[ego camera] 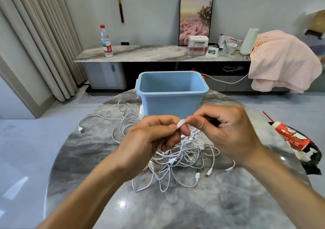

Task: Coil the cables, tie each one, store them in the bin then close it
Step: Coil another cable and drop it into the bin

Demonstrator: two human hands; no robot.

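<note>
Basically, both hands meet at frame centre: left hand (151, 137) and right hand (223, 128) each pinch a small white piece (181, 123) between thumb and curled fingers (cable end or tie, can't tell which). Tangled white cables (177, 160) lie loose on the marble worktop (88, 158) just below the hands, uncoiled. Blue bin (171, 95) stands open right behind them, nothing visible inside; lid not in view. Readable text: white box (197, 45) on the far shelf, upper centre, says "Wonasonic" as best I can read it. Water bottle (106, 41) upper left has a red-and-white label, unreadable. Red printed packet (292, 137) at right edge, characters too blurred.
</note>
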